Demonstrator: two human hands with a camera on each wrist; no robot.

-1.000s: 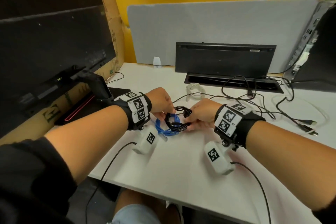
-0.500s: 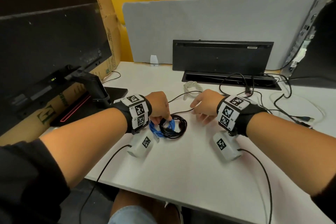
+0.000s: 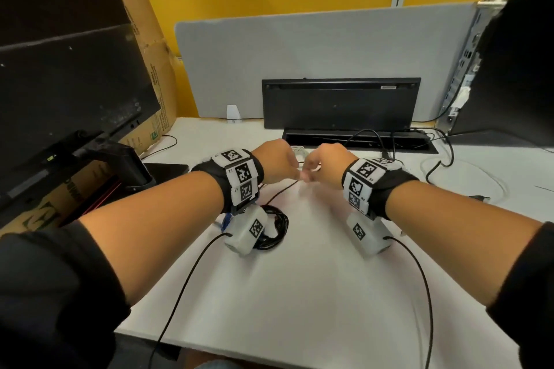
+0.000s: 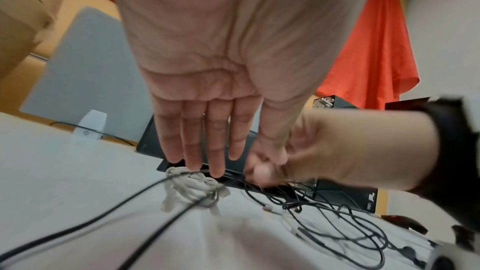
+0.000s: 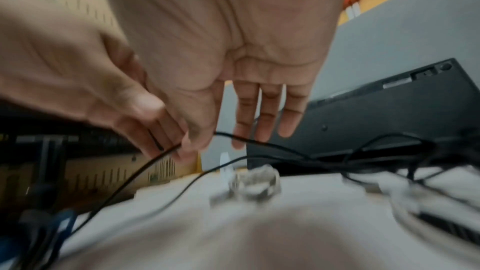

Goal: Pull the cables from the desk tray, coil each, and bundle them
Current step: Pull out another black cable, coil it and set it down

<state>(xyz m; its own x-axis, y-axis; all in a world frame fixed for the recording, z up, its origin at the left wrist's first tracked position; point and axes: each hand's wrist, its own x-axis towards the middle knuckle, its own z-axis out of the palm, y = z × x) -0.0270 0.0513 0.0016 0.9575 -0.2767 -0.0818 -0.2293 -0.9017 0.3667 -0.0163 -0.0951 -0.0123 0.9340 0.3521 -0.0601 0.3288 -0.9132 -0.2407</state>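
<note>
Both hands have left the coiled black cable (image 3: 274, 226), now lying on the desk (image 3: 299, 293) beside the left wrist; left hand (image 3: 277, 163) and right hand (image 3: 328, 163) pinch a loose black cable (image 5: 145, 171) near the desk tray (image 3: 359, 141); coiling of it likely comes next.

Left hand (image 3: 277, 163) beside right hand (image 3: 325, 163)

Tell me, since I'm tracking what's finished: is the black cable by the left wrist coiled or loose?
Coiled. The black cable lies in round loops on the desk, partly hidden behind the left wrist camera.
</note>
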